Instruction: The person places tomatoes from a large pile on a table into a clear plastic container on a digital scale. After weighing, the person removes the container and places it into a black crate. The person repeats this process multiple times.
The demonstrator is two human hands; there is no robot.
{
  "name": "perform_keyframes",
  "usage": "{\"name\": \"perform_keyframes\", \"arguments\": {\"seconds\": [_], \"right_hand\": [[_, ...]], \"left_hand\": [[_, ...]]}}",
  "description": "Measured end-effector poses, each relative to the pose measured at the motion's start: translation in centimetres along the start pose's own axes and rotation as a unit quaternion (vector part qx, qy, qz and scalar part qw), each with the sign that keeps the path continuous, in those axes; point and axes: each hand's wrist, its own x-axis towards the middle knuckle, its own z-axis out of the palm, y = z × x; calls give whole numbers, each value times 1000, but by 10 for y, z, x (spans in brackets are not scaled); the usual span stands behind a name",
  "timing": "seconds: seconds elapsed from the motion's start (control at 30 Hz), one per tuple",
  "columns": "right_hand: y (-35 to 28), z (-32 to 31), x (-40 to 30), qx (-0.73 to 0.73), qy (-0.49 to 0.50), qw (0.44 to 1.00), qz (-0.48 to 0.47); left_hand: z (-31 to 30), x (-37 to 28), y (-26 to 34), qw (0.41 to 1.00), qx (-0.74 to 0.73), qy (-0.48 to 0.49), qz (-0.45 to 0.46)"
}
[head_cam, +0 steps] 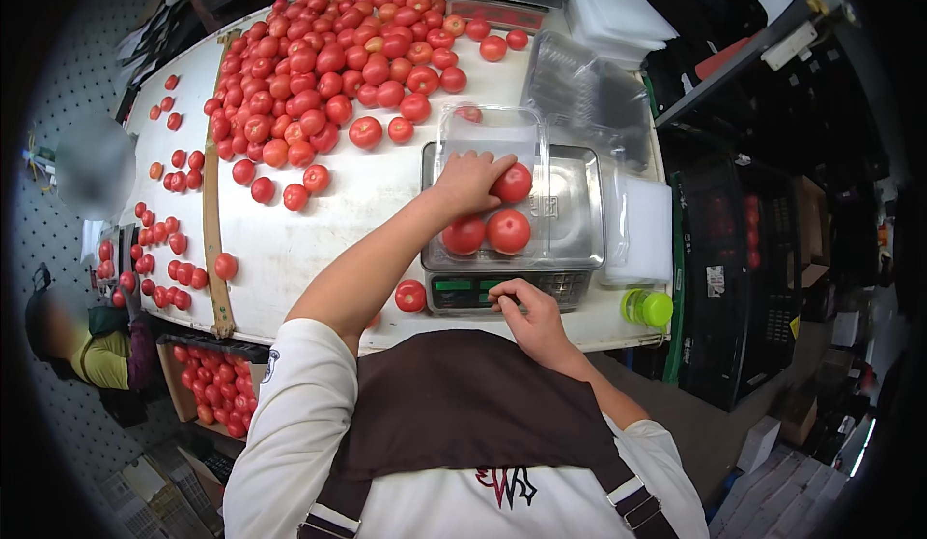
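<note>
My left hand [471, 182] reaches palm down into a clear plastic tray [542, 122]. Its thumb side touches a red tomato [514, 182]; whether anything is under the palm is hidden. Two more tomatoes, one on the left [463, 235] and one on the right [508, 232], lie at the tray's near end. A white pad [474, 137] shows in its far part. Under the tray is the metal pan [576, 209] of a digital scale, its green-lit display [452, 285] facing me. My right hand [534, 316], fingers curled and nothing visible in them, is in front of the display and keypad.
A large tomato heap [319, 68] covers the far left of the white table [304, 249], beside a wooden strip [211, 227]. Stacked clear trays [579, 75], white pads [641, 227] and a green-lidded jar [655, 308] stand right. Another person [101, 354] works at left by a tomato crate [217, 387].
</note>
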Motion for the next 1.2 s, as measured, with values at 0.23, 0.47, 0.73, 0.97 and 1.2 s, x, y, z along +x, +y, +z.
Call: {"name": "perform_keyframes", "arguments": {"seconds": [0.23, 0.47, 0.73, 0.97, 1.2], "right_hand": [[10, -11, -10, 47, 12, 998, 30], [20, -2, -7, 40, -6, 999, 23], [14, 22, 7, 28, -78, 996, 28], [9, 45, 23, 17, -126, 992, 10], [20, 113, 58, -166, -339, 915, -145]], "left_hand": [[-13, -72, -47, 911, -244, 330, -43], [53, -271, -132, 814, -272, 320, -401], [123, -344, -106, 847, -157, 219, -458], [118, -298, -107, 851, -114, 137, -495], [89, -304, -118, 558, -591, 255, -524]]}}
